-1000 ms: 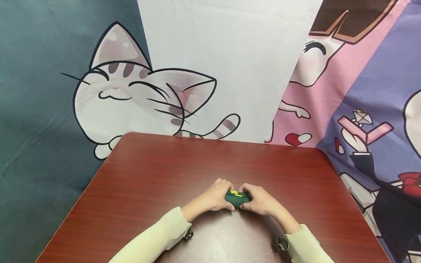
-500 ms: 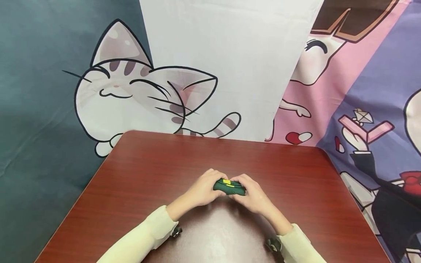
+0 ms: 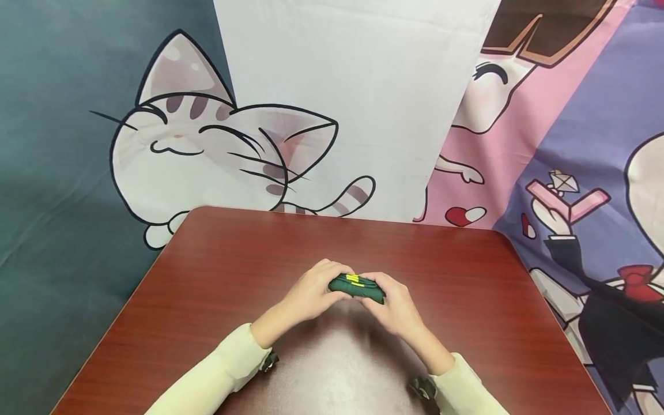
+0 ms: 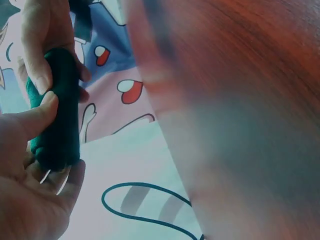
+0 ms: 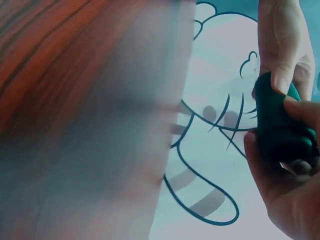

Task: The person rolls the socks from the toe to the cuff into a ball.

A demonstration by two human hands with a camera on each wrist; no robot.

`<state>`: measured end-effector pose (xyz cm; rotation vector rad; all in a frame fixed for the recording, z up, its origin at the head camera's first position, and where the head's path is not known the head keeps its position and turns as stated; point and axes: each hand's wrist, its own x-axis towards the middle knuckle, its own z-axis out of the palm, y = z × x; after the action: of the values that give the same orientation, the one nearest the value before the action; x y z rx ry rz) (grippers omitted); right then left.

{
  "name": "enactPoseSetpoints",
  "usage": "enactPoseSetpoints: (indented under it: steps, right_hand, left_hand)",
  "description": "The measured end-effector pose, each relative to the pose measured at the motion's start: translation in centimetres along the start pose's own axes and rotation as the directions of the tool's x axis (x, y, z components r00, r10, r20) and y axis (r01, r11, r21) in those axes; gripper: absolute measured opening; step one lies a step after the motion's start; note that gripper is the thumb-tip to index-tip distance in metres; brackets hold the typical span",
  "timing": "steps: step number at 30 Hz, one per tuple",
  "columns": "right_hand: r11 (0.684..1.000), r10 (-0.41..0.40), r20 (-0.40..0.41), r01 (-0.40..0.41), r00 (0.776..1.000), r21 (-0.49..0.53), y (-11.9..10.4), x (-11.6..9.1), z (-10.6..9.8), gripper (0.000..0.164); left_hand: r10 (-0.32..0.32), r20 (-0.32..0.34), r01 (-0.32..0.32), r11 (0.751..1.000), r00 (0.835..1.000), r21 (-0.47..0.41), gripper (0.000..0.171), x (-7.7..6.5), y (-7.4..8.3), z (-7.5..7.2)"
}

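Note:
A dark green rolled-up bundle (image 3: 358,288), apparently of soft cloth, has short yellow stripes on its top side; its exact kind cannot be made out. My left hand (image 3: 307,293) holds its left end, and my right hand (image 3: 398,306) grips the right end. In the left wrist view the smooth green side of the bundle (image 4: 66,117) shows, with both thumbs pressed along it and fingers curled behind. From the right wrist view, the bundle (image 5: 280,117) sits between both hands, its far side hidden by palms and fingers. It appears raised above the table.
A reddish-brown wooden table (image 3: 249,248) with rounded far corners lies beneath my hands. Behind it hangs a cartoon-printed cloth backdrop (image 3: 363,104). A small dark device (image 3: 422,387) is strapped at the right cuff, and a similar device (image 3: 270,361) at the left.
Both hands have moved up and leftward in the head view, carrying the green bundle with them. More of the bundle now shows between the hands, and its right end dips lower than its left.

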<state>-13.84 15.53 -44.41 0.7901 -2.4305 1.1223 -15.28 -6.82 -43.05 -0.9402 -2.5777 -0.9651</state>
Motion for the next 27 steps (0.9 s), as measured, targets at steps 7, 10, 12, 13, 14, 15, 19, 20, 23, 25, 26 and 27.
enactPoseSetpoints:
  steps: [7, 10, 12, 13, 14, 15, 19, 20, 23, 25, 26, 27]
  right_hand:
    - [0.992, -0.117, -0.189, 0.107, 0.975, -0.061, -0.8, 0.8, 0.1, 0.038]
    - [0.976, -0.208, -0.27, 0.184, 0.94, -0.113, -1.0, 1.3, 0.3, 0.038]
    - [0.959, -0.274, -0.312, 0.235, 0.91, -0.158, -1.2, 1.7, 0.6, 0.038]
    - [0.948, -0.308, -0.328, 0.26, 0.893, -0.183, -1.3, 1.9, 0.7, 0.037]
    - [0.937, -0.339, -0.339, 0.282, 0.877, -0.207, -1.3, 2.0, 0.9, 0.037]
    - [0.926, -0.364, -0.347, 0.297, 0.864, -0.233, -1.4, 2.1, 1.1, 0.037]
    - [0.891, -0.439, -0.361, 0.346, 0.823, -0.295, -1.8, 2.3, 1.7, 0.037]
    - [0.883, -0.453, -0.361, 0.354, 0.816, -0.308, -1.9, 2.3, 1.8, 0.037]
    - [0.87, -0.472, -0.353, 0.364, 0.808, -0.331, -2.0, 2.2, 2.1, 0.039]
    - [0.868, -0.471, -0.34, 0.359, 0.814, -0.344, -2.0, 2.1, 2.3, 0.041]
    - [0.868, -0.469, -0.335, 0.356, 0.817, -0.345, -1.9, 2.0, 2.3, 0.043]
    - [0.87, -0.464, -0.331, 0.352, 0.822, -0.345, -1.9, 1.9, 2.4, 0.045]
  left_hand:
    - [-0.265, -0.105, 0.231, 0.939, 0.959, -0.255, 0.079, -0.3, 0.9, 0.0]
    - [-0.398, -0.053, 0.349, 0.856, 0.916, -0.382, 0.073, -0.4, 1.5, -0.1]
    - [-0.44, 0.019, 0.406, 0.811, 0.898, -0.421, 0.066, -0.3, 1.9, -0.2]
    - [-0.455, 0.056, 0.434, 0.796, 0.889, -0.422, 0.062, -0.3, 2.2, -0.2]
    - [-0.464, 0.084, 0.454, 0.786, 0.882, -0.419, 0.058, -0.3, 2.4, -0.2]
    - [-0.468, 0.107, 0.465, 0.776, 0.877, -0.426, 0.055, -0.2, 2.6, -0.2]
    - [-0.452, 0.105, 0.438, 0.742, 0.886, -0.507, 0.045, -0.1, 3.3, 0.1]
    - [-0.44, 0.092, 0.415, 0.727, 0.893, -0.547, 0.042, 0.0, 3.4, 0.1]
    - [-0.406, 0.061, 0.346, 0.677, 0.912, -0.649, 0.038, 0.3, 3.5, 0.3]
    - [-0.403, 0.056, 0.326, 0.642, 0.914, -0.694, 0.037, 0.3, 3.6, 0.3]
    - [-0.406, 0.061, 0.324, 0.621, 0.912, -0.713, 0.037, 0.4, 3.6, 0.3]
    - [-0.408, 0.067, 0.324, 0.603, 0.911, -0.729, 0.038, 0.4, 3.6, 0.2]
